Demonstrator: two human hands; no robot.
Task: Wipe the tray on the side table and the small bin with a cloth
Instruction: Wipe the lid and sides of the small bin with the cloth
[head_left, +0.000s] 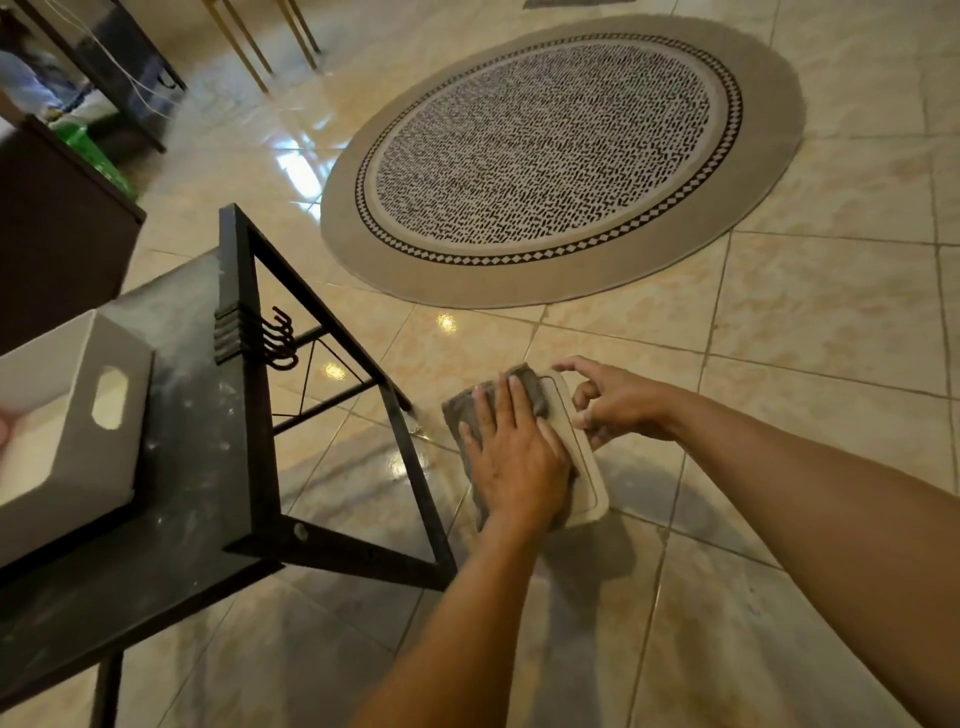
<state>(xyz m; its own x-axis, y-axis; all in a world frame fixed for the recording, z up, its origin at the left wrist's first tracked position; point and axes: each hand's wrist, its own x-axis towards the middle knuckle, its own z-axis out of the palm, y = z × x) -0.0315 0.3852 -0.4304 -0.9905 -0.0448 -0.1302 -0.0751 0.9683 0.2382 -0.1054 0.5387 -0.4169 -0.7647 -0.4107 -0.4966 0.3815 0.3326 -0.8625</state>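
A small cream tray (587, 457) with rounded corners is held in the air over the floor, to the right of the side table (197, 415). My right hand (618, 402) grips its right edge. A grey cloth (467, 410) lies on the tray's face, and my left hand (511, 457) presses flat on the cloth with fingers spread. Most of the tray is hidden under the cloth and hand. A white bin (67, 415) with a cut-out handle stands on the side table at the left.
The side table has a dark dusty top, a black metal frame and several hooks (280, 338) on its right end. A round patterned rug (561, 156) lies on the glossy tiled floor beyond. Dark furniture (57, 228) stands at the far left.
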